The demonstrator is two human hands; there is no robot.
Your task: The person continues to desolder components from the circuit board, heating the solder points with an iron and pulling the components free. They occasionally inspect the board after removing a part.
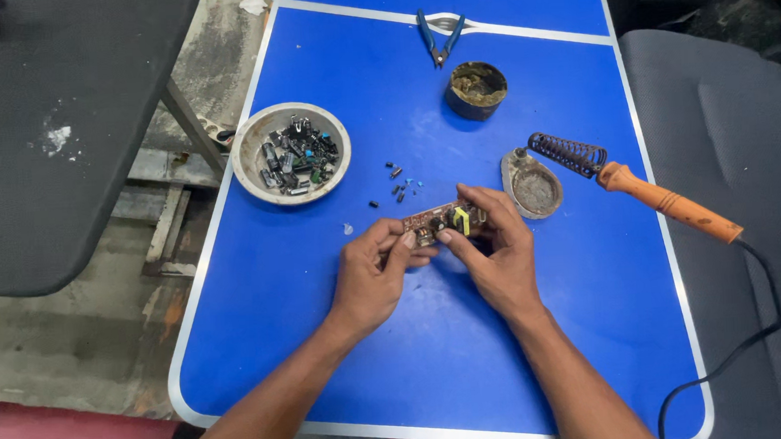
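A small brown circuit board (439, 219) with a yellow part on it is held just above the blue table (325, 339), between both hands. My left hand (373, 276) pinches its left end with thumb and fingers. My right hand (494, 251) grips its right end, fingers curled over the top edge. A few tiny loose electronic parts (398, 185) lie on the table just beyond the board.
A round bowl (291, 152) of several electronic components stands at the left. A soldering iron (666, 201) with an orange handle rests in a coil stand (533, 187) to the right. A tin of flux (477, 89) and blue-handled cutters (439, 39) lie farther back. A grey seat is at right.
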